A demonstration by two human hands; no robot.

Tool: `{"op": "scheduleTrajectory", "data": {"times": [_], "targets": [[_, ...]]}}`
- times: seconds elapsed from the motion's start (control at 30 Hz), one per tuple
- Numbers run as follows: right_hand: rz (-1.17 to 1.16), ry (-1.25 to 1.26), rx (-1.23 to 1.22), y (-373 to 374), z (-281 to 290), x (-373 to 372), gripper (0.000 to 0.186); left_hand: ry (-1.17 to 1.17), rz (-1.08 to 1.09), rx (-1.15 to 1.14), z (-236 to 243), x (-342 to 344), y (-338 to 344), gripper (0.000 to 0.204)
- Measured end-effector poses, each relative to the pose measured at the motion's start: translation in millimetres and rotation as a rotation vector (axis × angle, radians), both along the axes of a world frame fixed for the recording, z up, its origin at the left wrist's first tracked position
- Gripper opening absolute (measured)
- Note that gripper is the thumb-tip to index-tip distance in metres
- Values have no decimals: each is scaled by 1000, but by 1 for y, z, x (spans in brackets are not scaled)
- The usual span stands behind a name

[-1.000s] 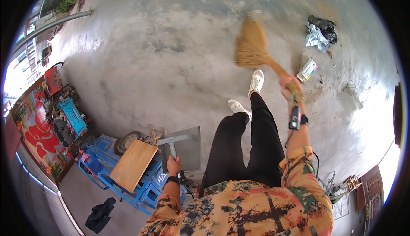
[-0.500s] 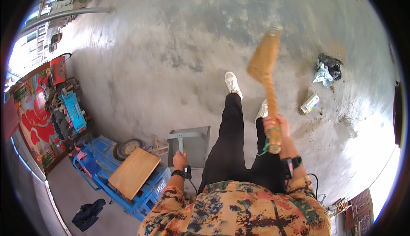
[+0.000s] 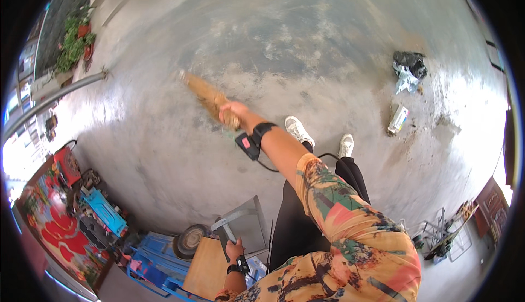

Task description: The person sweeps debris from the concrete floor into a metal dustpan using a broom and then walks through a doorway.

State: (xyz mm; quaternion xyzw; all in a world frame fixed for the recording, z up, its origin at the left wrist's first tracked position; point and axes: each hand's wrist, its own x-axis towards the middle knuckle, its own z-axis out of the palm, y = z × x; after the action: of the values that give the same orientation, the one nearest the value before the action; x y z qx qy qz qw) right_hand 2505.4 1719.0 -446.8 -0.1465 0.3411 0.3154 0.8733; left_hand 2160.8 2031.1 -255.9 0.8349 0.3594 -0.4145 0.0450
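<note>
My right hand (image 3: 234, 112) reaches across to the left, ahead of my feet, with its fingers wrapped round the grip of a straw broom (image 3: 204, 93). The broom's tan head points to the far left, slightly smeared by motion; whether its tip touches the floor I cannot tell. Low and near my body, my left hand (image 3: 235, 250) grips the upright handle of a grey dustpan (image 3: 255, 221). The pan hangs beside my left leg, and nothing can be made out in it.
A crumpled black and pale plastic bag (image 3: 409, 71) and a small white carton (image 3: 398, 120) lie on the concrete floor at right, with dark crumbs nearby. A blue cart (image 3: 156, 253) carrying a wooden board (image 3: 205, 266) stands near left. Potted plants (image 3: 76, 45) are far left.
My right hand has swung the broom from the right of my legs across to the left. My left hand still holds the dustpan, close to my left leg. The view has shifted too.
</note>
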Motion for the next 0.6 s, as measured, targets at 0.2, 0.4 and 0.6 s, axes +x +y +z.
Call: {"op": "scheduleTrajectory", "data": {"times": [0.2, 0.4, 0.6], "targets": [[-411, -365, -299, -126, 55, -1, 24, 5, -254, 40, 1, 72, 53, 39], [-979, 139, 803, -306, 30, -142, 17, -151, -346, -52, -46, 128, -17, 41], [-1068, 182, 670, -389, 74, -288, 18, -243, -388, -104, -61, 165, -99, 39]]}}
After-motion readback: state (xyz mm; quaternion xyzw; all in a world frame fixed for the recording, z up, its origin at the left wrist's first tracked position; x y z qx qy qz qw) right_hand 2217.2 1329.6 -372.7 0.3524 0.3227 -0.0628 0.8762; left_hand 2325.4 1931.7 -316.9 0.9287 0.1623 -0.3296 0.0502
